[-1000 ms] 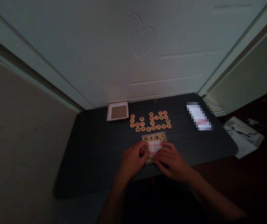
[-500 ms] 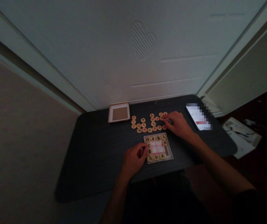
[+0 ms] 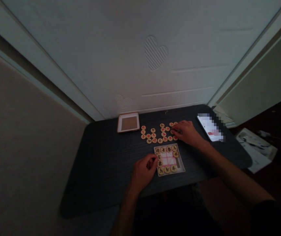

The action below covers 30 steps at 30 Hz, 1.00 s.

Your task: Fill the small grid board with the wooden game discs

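Low on the dark table, a shallow box (image 3: 181, 170) holds several round Chinese chess pieces with black characters along its sides. My left hand (image 3: 144, 172) is at its left rim, fingers curled and thumb and forefinger together; whatever they pinch, if anything, is hidden. Behind the box lie loose Chinese chess pieces (image 3: 154, 140), mostly marked in red. Among the right-hand ones is my right hand (image 3: 187, 132), palm down, with its fingertips closed over a Chinese chess piece (image 3: 172, 131) that they partly cover.
A shallow box lid (image 3: 118, 124) with a brown inner panel lies at the back left of the table (image 3: 101, 164). At the right is a lit phone (image 3: 208, 126), partly blurred out. White boxes (image 3: 255, 149) stand beyond the table's right edge. A white panel with embossed hearts rises behind.
The whole view has shifted slightly, so everything appears a little lower and further right. My right fingers have moved slightly among the loose pieces; my left hand stays by the box.
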Tool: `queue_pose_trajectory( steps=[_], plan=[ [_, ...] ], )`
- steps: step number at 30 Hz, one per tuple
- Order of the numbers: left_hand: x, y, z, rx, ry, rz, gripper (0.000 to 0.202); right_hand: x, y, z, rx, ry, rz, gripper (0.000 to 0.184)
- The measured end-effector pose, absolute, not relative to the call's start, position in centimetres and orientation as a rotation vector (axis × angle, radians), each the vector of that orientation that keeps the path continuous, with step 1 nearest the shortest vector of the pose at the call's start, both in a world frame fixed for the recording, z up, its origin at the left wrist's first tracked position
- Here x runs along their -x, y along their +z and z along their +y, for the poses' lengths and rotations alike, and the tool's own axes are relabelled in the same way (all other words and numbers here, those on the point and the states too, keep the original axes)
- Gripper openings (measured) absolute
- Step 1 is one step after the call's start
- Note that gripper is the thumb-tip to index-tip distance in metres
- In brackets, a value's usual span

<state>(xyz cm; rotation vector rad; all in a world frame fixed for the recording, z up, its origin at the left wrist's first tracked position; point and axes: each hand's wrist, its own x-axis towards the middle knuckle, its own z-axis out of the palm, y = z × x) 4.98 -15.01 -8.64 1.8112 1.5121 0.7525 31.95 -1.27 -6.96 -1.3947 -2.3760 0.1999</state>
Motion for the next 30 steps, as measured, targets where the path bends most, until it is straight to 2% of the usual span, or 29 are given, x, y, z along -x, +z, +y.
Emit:
queue_pose_trajectory(
  steps=[4, 23, 27, 30],
  plan=[
    [-5.0, -8.6, -15.0, -1.810, 0.757, 1.516, 0.022, -31.3, -6.7, -0.6, 1.425, 0.196, -2.439, 0.010],
    [-4.9, -8.7, -15.0, -1.811, 0.757, 1.518, 0.022, -31.8, -6.1, 0.6, 1.381, 0.184, -2.576, 0.008],
    [-4.9, -8.8, -15.0, -1.807, 0.743, 1.522, 0.025, -31.6, -5.6, 0.5, 1.354, 0.202, -2.514, 0.012],
    [-4.9, -8.8, -15.0, -1.805, 0.740, 1.524, 0.026, -31.9, -4.7, -0.1, 1.312, 0.335, -2.365, 0.018]
  ],
)
